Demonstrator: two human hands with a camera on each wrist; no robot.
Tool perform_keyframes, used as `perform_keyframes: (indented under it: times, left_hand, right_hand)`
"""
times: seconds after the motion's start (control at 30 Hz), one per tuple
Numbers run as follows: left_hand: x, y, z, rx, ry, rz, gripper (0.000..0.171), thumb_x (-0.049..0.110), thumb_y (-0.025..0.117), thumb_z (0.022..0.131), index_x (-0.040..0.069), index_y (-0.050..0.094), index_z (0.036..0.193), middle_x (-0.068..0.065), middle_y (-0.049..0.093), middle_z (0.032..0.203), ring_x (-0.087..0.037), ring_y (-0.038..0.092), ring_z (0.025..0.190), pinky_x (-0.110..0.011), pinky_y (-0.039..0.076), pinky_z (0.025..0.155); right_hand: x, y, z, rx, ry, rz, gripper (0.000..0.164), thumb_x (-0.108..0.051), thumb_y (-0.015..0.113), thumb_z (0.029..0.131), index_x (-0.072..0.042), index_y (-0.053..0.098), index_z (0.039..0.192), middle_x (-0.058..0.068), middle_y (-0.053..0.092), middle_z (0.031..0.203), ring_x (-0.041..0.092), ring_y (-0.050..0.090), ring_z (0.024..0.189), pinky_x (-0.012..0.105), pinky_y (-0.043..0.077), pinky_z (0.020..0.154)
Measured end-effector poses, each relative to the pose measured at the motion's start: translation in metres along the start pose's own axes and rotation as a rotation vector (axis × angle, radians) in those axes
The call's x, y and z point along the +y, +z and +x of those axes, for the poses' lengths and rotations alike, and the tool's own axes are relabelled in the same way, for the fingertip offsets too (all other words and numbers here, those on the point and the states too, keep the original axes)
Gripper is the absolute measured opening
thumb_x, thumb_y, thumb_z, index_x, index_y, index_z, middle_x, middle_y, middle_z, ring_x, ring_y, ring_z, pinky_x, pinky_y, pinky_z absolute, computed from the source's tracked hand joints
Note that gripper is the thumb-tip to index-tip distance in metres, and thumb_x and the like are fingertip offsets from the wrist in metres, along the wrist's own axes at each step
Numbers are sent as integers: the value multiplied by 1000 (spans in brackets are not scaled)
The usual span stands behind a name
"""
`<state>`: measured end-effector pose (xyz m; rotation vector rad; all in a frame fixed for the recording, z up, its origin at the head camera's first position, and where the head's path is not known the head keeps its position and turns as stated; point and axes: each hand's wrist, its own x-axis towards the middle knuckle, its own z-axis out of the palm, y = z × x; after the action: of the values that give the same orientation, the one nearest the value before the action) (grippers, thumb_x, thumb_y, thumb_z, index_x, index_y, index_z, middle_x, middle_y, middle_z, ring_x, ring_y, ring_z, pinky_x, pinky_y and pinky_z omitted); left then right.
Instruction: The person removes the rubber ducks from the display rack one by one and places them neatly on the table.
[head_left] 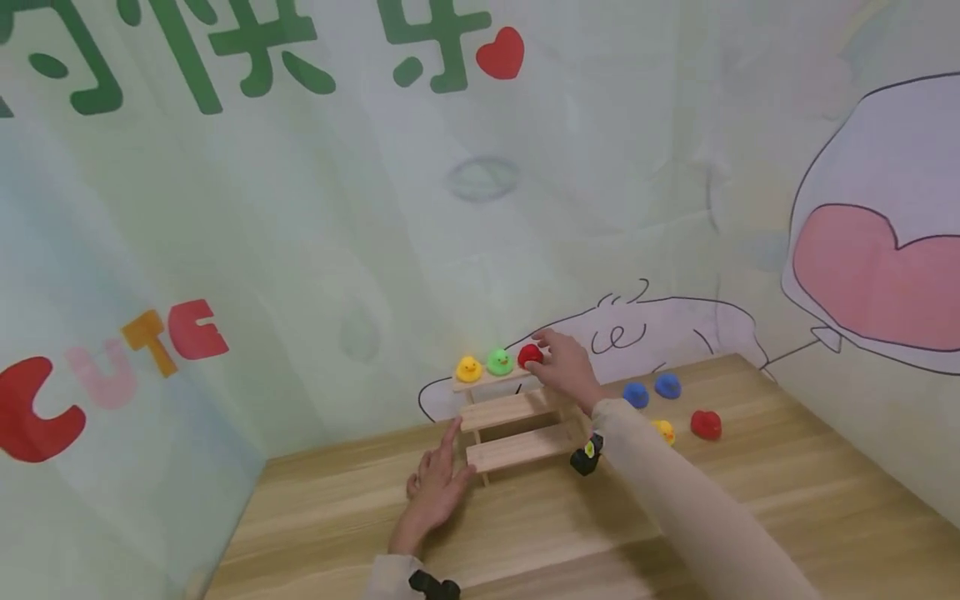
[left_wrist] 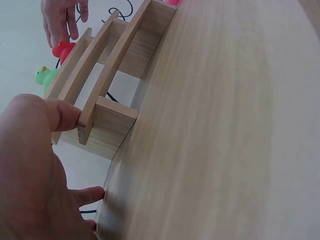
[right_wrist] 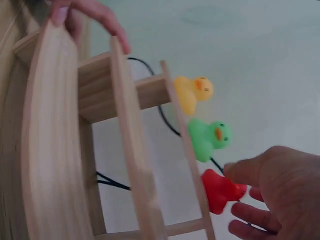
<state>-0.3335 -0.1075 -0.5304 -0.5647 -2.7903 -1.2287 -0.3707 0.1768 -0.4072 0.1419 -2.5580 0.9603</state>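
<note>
A small three-step wooden rack stands on the table. Along its top step sit a yellow rubber duck, a green rubber duck and a red rubber duck. My right hand pinches the red duck by its head, thumb on one side and fingers on the other, as the right wrist view shows. Against the rack's left end rests my left hand; in the left wrist view its thumb touches the end of the lowest step. Its fingers are extended and hold nothing.
To the right of the rack lie two blue ducks, another yellow duck partly behind the right sleeve, and another red duck. A printed cloth backdrop hangs behind the wooden table. Dark cords show beyond the rack.
</note>
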Motion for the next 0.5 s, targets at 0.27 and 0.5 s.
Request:
perform_keyframes:
  times: [0.27, 0.5]
  left_hand:
    - [11, 7, -1, -16, 5, 0, 76, 42, 54, 105, 45, 15, 170, -33, 42, 166, -73, 17, 153, -90, 5, 111]
    - [17, -6, -4, -21, -15, -10, 77, 42, 54, 104, 39, 16, 171, -35, 38, 167, -76, 14, 152, -92, 4, 111]
  right_hand:
    - [9, 4, -17, 69, 29, -112, 40, -21, 76, 99, -7, 68, 136, 14, 77, 125, 30, 69, 104, 51, 54, 98]
    - [22, -30, -73, 86, -53, -99, 36, -17, 77, 96, -3, 71, 129, 15, 79, 122, 35, 72, 110, 53, 59, 97]
